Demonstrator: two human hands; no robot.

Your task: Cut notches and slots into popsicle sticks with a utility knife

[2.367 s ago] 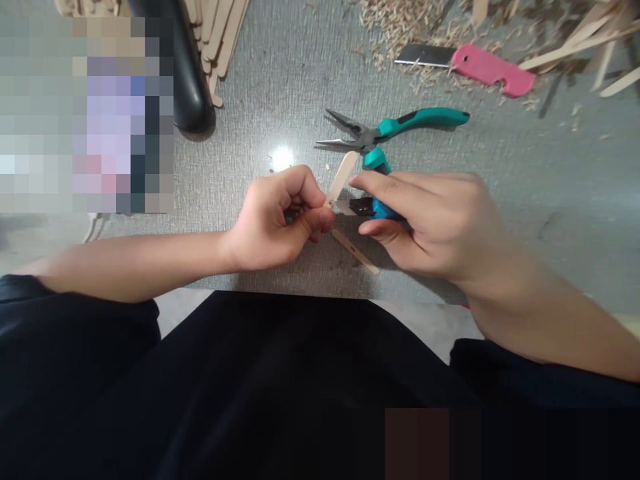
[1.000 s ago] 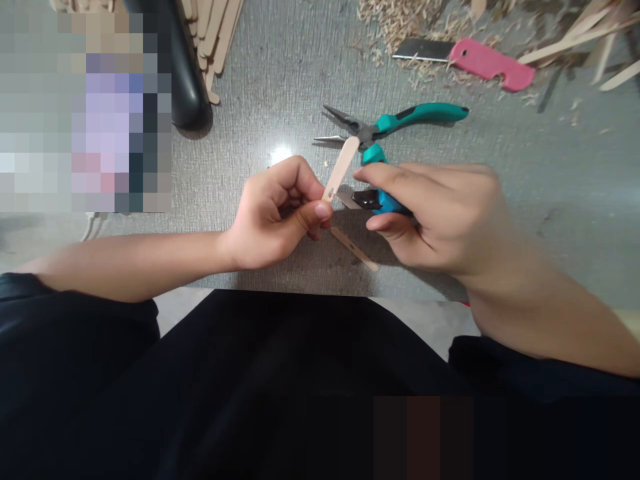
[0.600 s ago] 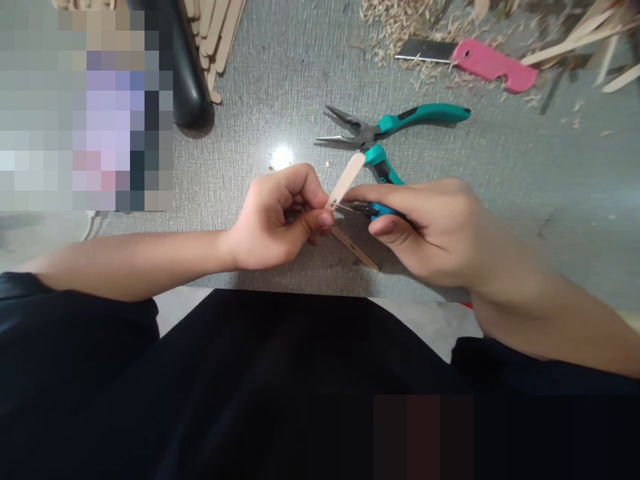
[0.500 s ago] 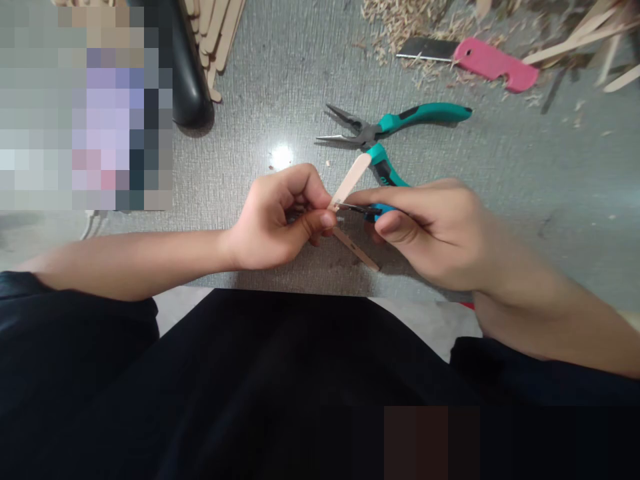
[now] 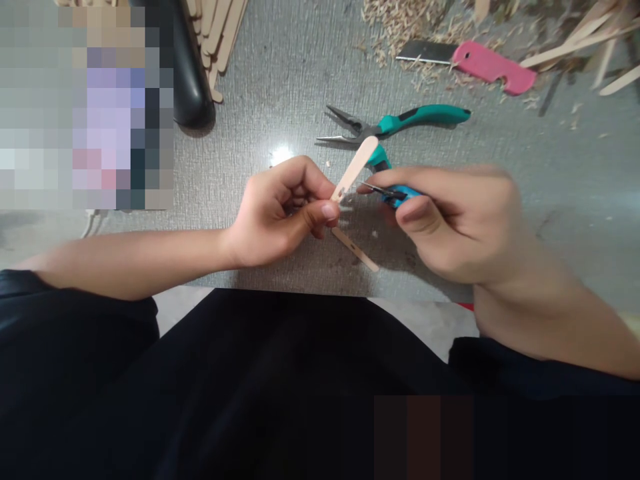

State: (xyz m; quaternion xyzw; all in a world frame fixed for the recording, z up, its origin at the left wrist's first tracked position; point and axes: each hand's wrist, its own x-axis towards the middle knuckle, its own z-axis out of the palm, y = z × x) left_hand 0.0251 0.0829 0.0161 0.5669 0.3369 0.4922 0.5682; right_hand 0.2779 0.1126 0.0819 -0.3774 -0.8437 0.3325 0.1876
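Note:
Between thumb and index finger, my left hand (image 5: 287, 213) pinches a wooden craft stick (image 5: 357, 164), its rounded end pointing up and right. A small notch or hole shows in the stick close to my fingertips. My right hand (image 5: 457, 223) is closed round a small blue-handled tool (image 5: 400, 195) with a thin dark metal tip; most of it is hidden, so its kind is unclear. The tip is a little right of the stick, apart from it. Below the hands, a second craft stick (image 5: 356, 249) with a hole lies on the table.
Teal-handled needle-nose pliers (image 5: 373, 133) lie spread open beyond my hands. A pink-handled cutter (image 5: 493, 67) with its blade exposed rests by wood shavings (image 5: 400, 27). More craft sticks (image 5: 220, 40) lie at the back left beside a black object (image 5: 193, 87). Loose sticks (image 5: 585, 40) are at the back right.
My right hand has drawn the blue-handled tool away to the right, off the stick. The stick in my left hand has risen slightly, and its notch now shows more clearly.

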